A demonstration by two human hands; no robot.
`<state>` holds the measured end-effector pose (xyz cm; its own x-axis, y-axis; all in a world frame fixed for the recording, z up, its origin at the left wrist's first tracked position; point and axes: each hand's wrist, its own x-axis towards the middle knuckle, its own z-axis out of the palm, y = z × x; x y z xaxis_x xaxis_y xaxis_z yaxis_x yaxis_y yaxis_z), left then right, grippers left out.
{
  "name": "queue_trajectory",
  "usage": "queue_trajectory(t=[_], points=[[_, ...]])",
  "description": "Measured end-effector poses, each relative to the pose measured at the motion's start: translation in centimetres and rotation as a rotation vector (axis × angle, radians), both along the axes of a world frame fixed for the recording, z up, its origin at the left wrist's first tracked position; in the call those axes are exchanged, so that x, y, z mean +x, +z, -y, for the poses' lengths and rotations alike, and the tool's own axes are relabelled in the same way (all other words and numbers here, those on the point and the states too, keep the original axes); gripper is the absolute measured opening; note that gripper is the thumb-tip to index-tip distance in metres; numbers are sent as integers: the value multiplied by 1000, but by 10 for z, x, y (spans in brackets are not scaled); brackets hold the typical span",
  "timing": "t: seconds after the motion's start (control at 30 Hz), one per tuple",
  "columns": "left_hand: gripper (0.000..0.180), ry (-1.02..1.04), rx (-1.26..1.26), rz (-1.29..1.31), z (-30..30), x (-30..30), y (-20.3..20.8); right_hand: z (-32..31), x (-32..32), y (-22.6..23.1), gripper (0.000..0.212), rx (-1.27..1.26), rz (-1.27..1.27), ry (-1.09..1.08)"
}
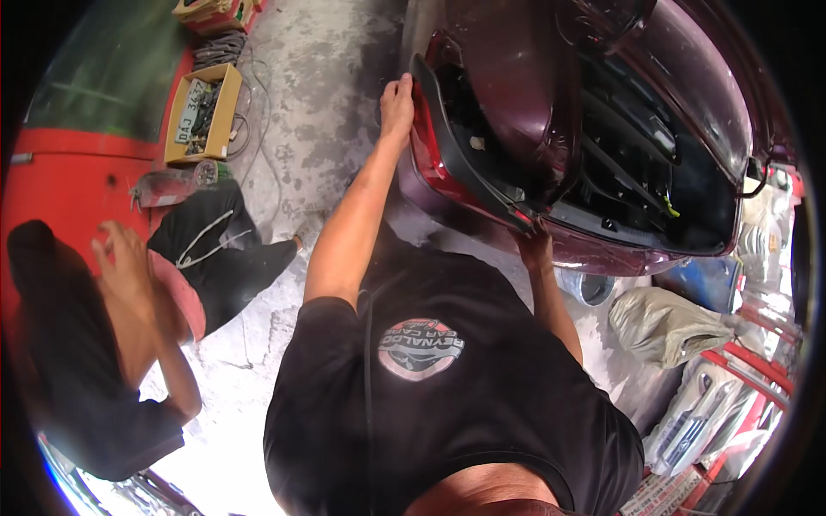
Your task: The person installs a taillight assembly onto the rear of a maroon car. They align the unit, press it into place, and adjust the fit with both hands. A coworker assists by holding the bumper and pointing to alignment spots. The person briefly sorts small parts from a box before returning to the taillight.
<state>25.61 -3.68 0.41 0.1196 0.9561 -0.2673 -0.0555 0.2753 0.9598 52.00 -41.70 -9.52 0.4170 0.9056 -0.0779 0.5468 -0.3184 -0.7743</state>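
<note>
A red tail light (425,142) with a dark back edge sits at the rear corner of a dark purple car (482,219). My left hand (397,107) grips its far end from the outer side, fingers curled over the edge and partly hidden. At the light's near end, my right hand (535,243) closes its fingers on the tip, beside the open trunk. Between the light and the body shows a dark gap. The raised trunk lid (525,77) stands above the opening, with black trim (619,219) along its sill.
At left a person (129,318) sits low beside a red vehicle (77,172). A cardboard box (225,112) of parts and a plastic bottle (168,187) stand near it. Cables lie on the floor. Right of me are a covered bundle (662,327), a bucket (587,288) and red bars (748,370).
</note>
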Motion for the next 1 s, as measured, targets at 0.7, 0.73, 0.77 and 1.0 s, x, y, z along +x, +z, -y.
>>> queue_trajectory(t=[0.7,0.73,0.77,1.0], points=[[64,-420,74,-33,-94,20,41,-4,-10,14,39,-40,142,34],[63,-426,74,-24,-91,19,40,-4,-10,17,40,-37,143,38],[63,-399,68,26,-86,19,39,-4,-13,18,39,-25,90,2],[55,-147,-14,317,-51,6,5,-4,-9,8,49,142,-533,-110]])
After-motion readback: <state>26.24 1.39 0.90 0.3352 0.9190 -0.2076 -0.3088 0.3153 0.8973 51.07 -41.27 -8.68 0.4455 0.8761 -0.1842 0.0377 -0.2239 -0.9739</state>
